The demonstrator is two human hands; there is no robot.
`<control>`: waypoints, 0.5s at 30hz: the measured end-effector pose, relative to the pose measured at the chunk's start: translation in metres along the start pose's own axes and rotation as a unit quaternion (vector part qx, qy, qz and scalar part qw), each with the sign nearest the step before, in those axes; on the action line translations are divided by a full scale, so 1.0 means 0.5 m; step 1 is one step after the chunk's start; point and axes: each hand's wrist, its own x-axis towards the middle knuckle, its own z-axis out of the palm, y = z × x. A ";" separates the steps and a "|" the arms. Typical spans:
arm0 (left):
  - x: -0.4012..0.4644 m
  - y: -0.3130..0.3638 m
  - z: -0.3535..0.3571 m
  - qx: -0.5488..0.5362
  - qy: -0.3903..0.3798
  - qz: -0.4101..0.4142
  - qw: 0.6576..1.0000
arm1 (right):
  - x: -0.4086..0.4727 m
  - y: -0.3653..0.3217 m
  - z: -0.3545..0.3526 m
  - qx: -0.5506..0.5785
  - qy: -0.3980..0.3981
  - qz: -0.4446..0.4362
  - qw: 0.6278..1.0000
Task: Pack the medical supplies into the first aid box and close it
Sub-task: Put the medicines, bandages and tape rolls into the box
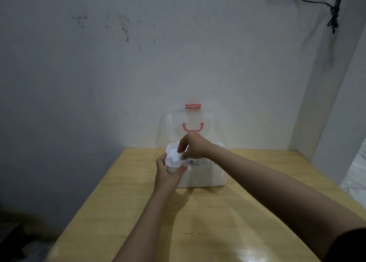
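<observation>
A white first aid box [206, 177] stands at the far end of the wooden table, its clear lid [168, 131] swung up against the wall, with a pink handle [193, 127] and pink latch [193, 106]. My left hand [168, 174] grips a small white inner tray [174, 157] at the box's left front corner. My right hand [193, 146] reaches over the box, fingertips pinching the tray's rim or a small item there; I cannot tell which. Small supplies inside the box are blurred.
The yellow wooden table [198, 222] runs from me to a white wall. Its left edge drops to a dark floor with dim objects [17, 240]. A white pillar [324, 103] stands at the right, and a black cable [333, 14] hangs above.
</observation>
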 end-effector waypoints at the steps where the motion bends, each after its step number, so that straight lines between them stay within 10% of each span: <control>1: 0.000 -0.001 0.000 -0.001 0.002 0.000 1.000 | 0.003 0.003 0.002 0.002 -0.004 0.001 1.000; 15: 0.003 -0.008 0.001 0.009 0.028 0.003 1.000 | -0.228 0.139 -0.082 0.091 0.174 0.066 0.978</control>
